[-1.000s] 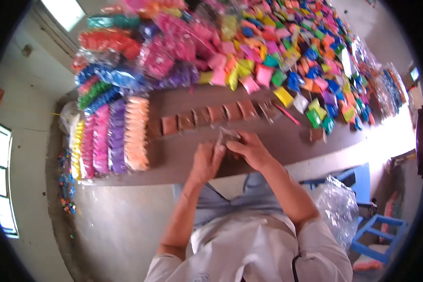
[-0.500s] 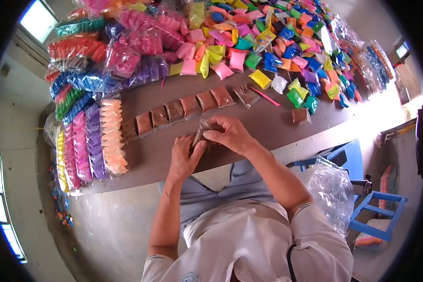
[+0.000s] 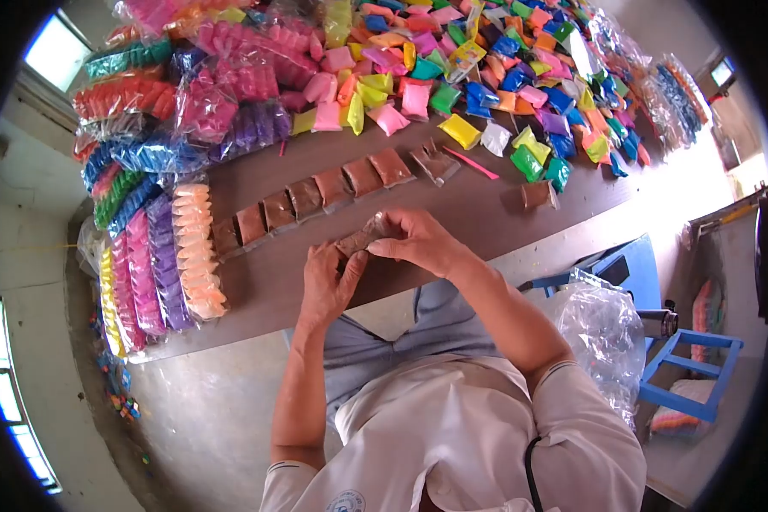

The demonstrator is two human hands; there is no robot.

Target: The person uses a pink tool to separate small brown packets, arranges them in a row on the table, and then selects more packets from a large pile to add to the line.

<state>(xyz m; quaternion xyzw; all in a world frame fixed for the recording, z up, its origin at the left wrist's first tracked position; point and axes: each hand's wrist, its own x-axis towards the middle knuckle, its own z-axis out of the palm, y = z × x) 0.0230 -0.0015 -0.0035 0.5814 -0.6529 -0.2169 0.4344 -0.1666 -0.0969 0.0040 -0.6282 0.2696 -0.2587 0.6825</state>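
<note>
One small brown packet (image 3: pixel 363 236) is pinched between both hands, just above the near edge of the table (image 3: pixel 478 218) and in front of the person's chest. The right hand (image 3: pixel 422 245) closes thumb and fingertips on the packet's upper right end. The left hand (image 3: pixel 328 286) cups the lower left end from beneath with its fingers curled round it, so both hands are narrowly closed on the packet and neither is spread. Gripping it at the two ends seems to keep the soft filling steady and the plastic taut between the hands. Its long axis runs from lower left to upper right in the view, roughly in line with the row of brown packets (image 3: pixel 316 194) lying flat side by side on the table just beyond, and its right end tips a little upward; which end is the mouth I cannot tell. At the far end of that row lies a crumpled packet (image 3: pixel 435 160) with a thin pink stick (image 3: pixel 471 163) beside it, and a lone brown packet (image 3: pixel 538 194) rests apart to the right. Long clear sleeves of stacked coloured packets (image 3: pixel 158 256) line the table's left end, a loose heap of coloured packets (image 3: pixel 486 77) covers the far side, and a blue stool (image 3: pixel 691 367) and a clear plastic bag (image 3: pixel 602 333) stand at the person's right
</note>
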